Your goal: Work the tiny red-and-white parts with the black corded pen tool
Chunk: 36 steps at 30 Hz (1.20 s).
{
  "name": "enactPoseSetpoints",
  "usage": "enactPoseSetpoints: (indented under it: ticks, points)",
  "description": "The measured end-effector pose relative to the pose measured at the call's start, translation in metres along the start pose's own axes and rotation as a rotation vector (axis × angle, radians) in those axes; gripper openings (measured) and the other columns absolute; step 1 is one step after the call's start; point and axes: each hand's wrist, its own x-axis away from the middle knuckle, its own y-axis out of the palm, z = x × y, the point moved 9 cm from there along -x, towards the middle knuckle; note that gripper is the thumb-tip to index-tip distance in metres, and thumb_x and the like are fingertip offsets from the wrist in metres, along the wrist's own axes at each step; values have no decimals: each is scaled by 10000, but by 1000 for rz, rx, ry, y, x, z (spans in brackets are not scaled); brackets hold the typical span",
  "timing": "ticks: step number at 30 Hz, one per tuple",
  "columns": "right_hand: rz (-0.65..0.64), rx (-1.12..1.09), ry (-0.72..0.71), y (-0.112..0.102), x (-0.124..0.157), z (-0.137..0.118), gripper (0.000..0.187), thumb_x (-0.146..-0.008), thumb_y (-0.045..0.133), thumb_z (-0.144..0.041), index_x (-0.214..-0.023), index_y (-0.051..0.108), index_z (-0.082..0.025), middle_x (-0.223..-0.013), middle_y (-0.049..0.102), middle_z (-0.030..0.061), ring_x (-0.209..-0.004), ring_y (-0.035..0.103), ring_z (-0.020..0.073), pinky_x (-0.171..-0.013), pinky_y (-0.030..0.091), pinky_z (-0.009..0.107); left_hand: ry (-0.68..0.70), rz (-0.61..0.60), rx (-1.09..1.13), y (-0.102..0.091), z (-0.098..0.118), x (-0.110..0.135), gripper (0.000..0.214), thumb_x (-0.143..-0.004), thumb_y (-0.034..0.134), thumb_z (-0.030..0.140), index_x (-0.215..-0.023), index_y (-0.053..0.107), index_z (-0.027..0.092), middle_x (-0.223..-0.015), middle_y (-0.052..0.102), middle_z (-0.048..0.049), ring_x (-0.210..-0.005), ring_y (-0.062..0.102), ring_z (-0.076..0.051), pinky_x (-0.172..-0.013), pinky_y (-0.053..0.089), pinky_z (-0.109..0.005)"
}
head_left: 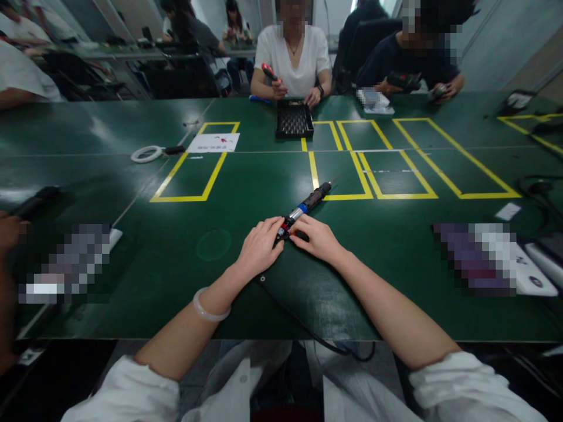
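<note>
An electric screwdriver (308, 203), black with a blue band and a red end, lies on the green table (229, 176) with its tip pointing away to the right. My left hand (260, 246) rests on the table with its fingertips at the tool's red rear end. My right hand (317, 237) lies on the other side, fingers closed around the same end. A black cable (303, 328) runs from the tool back over the table's near edge. A pale bangle (206, 308) sits on my left wrist.
Yellow tape rectangles (193, 176) mark the table. A black parts tray (294, 120) stands at the far side before a person in white holding a red tool (269, 71). A white tape ring (146, 154) and a paper sheet (214, 142) lie left. Other people sit around.
</note>
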Motion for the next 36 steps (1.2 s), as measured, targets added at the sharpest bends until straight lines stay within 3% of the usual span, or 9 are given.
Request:
enactPoseSetpoints:
  ticks: [7, 13, 22, 29, 36]
  points:
    - [7, 24, -43, -1, 1, 0, 117, -910, 551, -178, -986, 631, -216, -1113, 617, 70, -1003, 602, 190, -820, 473, 277, -16, 15, -91, 2, 4, 2, 619, -925, 468, 393, -1478, 336, 150, -1468, 452, -144, -1205, 504, -308, -968, 451, -436]
    - [53, -9, -57, 0, -1, 5, 116, -939, 545, -207, -976, 655, -204, -1061, 641, 69, -973, 620, 186, -828, 487, 286, -49, 15, -116, 5, 0, -4, 628, -932, 463, 507, -1468, 372, 192, -1371, 518, -120, -1135, 547, -268, -927, 479, -384]
    - [60, -50, -47, -2, 0, 5, 152, -947, 530, -214, -975, 677, -183, -1066, 674, 83, -991, 639, 201, -859, 497, 309, -93, -16, -94, 3, -4, -16, 591, -924, 492, 496, -1458, 386, 263, -1332, 519, -104, -1140, 549, -265, -854, 504, -361]
    - [76, -97, -24, -6, 1, 2, 161, -965, 519, -269, -1040, 647, -206, -1064, 663, 52, -905, 627, 159, -813, 468, 266, -152, -140, -171, 1, -1, -20, 586, -940, 460, 471, -1448, 393, 187, -1314, 571, -138, -1136, 546, -301, -868, 484, -384]
    - [80, -73, 18, -11, 2, 6, 167, -960, 513, -262, -1059, 627, -190, -906, 622, 29, -775, 580, 140, -743, 435, 256, -192, -148, -201, -12, -26, 3, 615, -933, 447, 500, -1468, 378, 204, -1340, 565, -122, -1135, 548, -288, -895, 473, -370]
